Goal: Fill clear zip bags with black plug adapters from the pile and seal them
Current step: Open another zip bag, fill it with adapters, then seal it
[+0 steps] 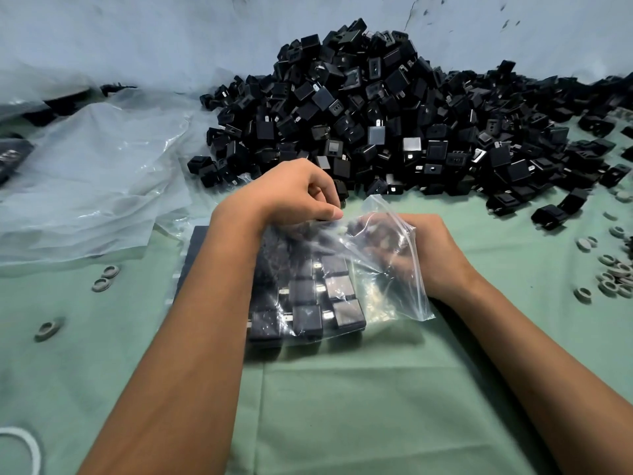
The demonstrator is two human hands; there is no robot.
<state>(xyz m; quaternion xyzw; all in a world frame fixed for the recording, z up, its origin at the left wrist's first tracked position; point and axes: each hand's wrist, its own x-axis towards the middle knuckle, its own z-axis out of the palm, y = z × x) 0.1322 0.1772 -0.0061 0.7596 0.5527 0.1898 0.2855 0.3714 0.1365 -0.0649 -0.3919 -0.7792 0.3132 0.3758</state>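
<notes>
A big pile of black plug adapters (394,121) fills the back of the green cloth. In front of me lies a clear zip bag (383,269) with several adapters (318,296) packed in rows on its left side. My left hand (294,193) pinches the bag's top edge between thumb and curled fingers. My right hand (428,255) is pushed into the bag's open mouth. Its fingers are blurred behind the plastic, and I cannot tell what they hold.
A heap of loose clear plastic sheeting (96,173) covers the left side. Small grey rings (613,269) are scattered at the right edge and a few more rings (104,277) lie at the left. A dark flat stack (195,255) sits under my left forearm.
</notes>
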